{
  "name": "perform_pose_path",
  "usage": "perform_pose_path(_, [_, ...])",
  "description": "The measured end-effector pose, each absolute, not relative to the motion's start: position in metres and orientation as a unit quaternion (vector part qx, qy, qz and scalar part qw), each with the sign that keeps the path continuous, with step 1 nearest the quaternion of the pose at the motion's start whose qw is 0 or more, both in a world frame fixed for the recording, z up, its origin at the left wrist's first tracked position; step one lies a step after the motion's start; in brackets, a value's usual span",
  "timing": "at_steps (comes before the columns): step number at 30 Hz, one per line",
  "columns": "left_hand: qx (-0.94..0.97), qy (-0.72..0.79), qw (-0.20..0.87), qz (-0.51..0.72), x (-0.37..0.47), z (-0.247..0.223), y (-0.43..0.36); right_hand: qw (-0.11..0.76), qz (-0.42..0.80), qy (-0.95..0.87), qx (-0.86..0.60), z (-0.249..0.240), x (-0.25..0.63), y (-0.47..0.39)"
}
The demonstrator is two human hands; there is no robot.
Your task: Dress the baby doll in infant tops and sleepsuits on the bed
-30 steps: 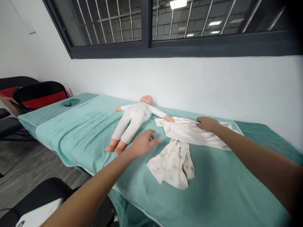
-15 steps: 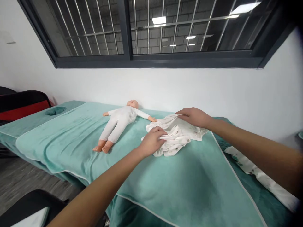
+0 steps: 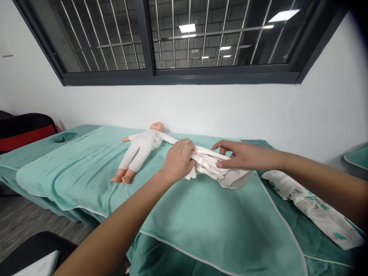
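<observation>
A bunched white cloth is lifted a little over the green cover. My left hand grips its left end, fingers wrapped round it. Over the cloth's right part is my right hand, thumb and fingers apart, at its upper edge. To the left lies a baby doll in a white suit, on its back with its head toward the wall. The doll's arm on the side of the cloth reaches behind my left hand, which hides its end.
A white patterned cloth lies on the darker green sheet at the right. Black and red chair at the far left; another black chair at bottom left. A wall with a barred window stands behind.
The white cloth has been gathered into a narrower bundle. My left hand moved slightly up, and my right hand moved right and down, its fingers now spread. The view shifted slightly.
</observation>
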State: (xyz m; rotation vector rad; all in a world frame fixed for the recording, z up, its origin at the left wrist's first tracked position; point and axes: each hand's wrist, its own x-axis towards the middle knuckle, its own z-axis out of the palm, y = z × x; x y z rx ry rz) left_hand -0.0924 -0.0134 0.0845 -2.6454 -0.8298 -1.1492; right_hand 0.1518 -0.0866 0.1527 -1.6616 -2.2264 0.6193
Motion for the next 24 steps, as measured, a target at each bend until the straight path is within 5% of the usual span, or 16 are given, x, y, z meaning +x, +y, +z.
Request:
perform_pose_path(4, [-0.868, -0.341, 0.112, -0.344, -0.094, 0.101, -0.029, 0.146, 0.288, -0.768, -0.553, 0.128, 0.153, -0.097])
perform_pose_path(8, [-0.838, -0.408, 0.095, -0.35, -0.088, 0.113, -0.05, 0.292, 0.337, -0.738, -0.506, 0.094, 0.126, -0.106])
perform_pose_path(14, [-0.814, -0.403, -0.169, -0.382, -0.082, 0.13, -0.088, 0.502, 0.551, -0.507, -0.432, 0.052, 0.075, -0.11])
perform_pose_path(17, [-0.82, -0.305, -0.303, -0.377, -0.091, 0.135, -0.102, 0.529, 0.604, -0.445, -0.398, 0.049, 0.067, -0.111])
perform_pose_path(24, [-0.814, -0.319, -0.255, -0.413, -0.113, 0.107, -0.106, 0.547, 0.574, -0.46, -0.4, 0.073, 0.071, -0.119])
